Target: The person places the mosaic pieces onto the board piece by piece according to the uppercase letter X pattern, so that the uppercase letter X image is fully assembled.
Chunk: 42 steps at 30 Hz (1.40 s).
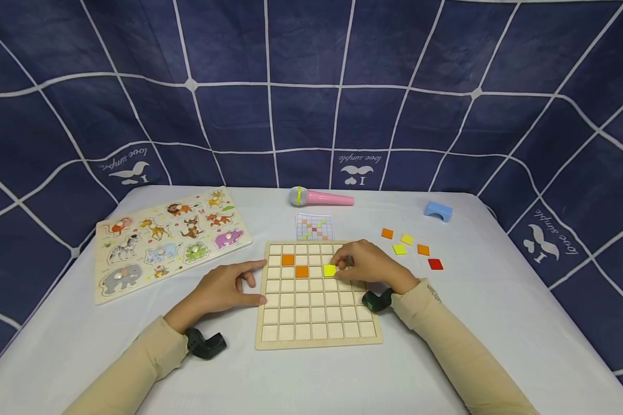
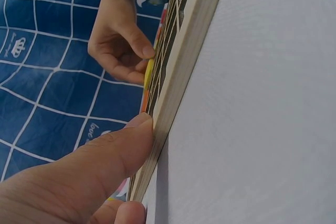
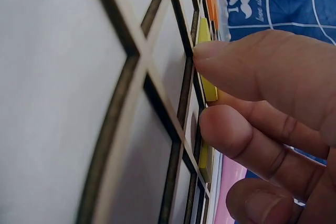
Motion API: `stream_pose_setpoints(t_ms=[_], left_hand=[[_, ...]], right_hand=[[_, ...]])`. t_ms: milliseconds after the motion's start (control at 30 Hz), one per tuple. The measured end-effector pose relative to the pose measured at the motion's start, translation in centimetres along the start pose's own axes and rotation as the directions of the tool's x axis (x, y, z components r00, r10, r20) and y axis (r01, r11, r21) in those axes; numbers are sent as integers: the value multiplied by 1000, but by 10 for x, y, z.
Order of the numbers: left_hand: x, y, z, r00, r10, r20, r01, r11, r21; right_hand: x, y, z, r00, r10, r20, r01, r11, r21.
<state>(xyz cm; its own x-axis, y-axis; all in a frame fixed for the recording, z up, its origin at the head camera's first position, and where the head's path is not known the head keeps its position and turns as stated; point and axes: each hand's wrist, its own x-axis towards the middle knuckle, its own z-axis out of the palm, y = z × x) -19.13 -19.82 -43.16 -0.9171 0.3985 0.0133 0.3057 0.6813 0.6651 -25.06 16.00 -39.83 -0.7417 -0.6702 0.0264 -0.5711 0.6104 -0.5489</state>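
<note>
A square wooden grid board [image 1: 311, 346] lies flat, with two orange tiles [image 1: 301, 271] set in its cells. My right hand [image 1: 371, 265] is over its upper right part, pinching a yellow square tile [image 1: 329, 270] between thumb and fingers at a cell. The right wrist view shows the thumb on that yellow tile [image 3: 208, 90] and another yellow tile [image 3: 205, 163] further down, by the fingertips. My left hand [image 1: 223, 286] rests beside the board, its extended index finger and thumb touching the left edge. In the left wrist view the thumb presses the board's side [image 2: 181, 80].
A patterned card [image 1: 314, 227] lies behind the board, with a pink toy microphone [image 1: 328, 199] beyond. Loose tiles, including a red one [image 1: 435, 264], are spread to the right, near a blue arch block [image 1: 438, 211]. An animal puzzle board [image 1: 171, 242] lies left.
</note>
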Motion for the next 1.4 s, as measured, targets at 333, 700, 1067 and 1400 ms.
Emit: stream_pose_setpoints(t_ms=[333, 700, 1067, 1400], left_hand=[[0, 1, -4, 1000, 0, 0, 0, 1000, 7], [0, 1, 0, 1000, 5, 3, -5, 1000, 4], [-1, 0, 1, 1000, 3, -2, -3, 1000, 15], [-2, 1, 0, 1000, 0, -2, 0, 1000, -1]], right_hand=[[2, 3, -1, 1000, -23, 6, 23, 1000, -6], [-7, 8, -3, 1000, 11, 17, -11, 1000, 25], [-33, 31, -10, 998, -21, -64, 31, 987, 160], [-67, 52, -22, 988, 57, -143, -13, 956, 293]])
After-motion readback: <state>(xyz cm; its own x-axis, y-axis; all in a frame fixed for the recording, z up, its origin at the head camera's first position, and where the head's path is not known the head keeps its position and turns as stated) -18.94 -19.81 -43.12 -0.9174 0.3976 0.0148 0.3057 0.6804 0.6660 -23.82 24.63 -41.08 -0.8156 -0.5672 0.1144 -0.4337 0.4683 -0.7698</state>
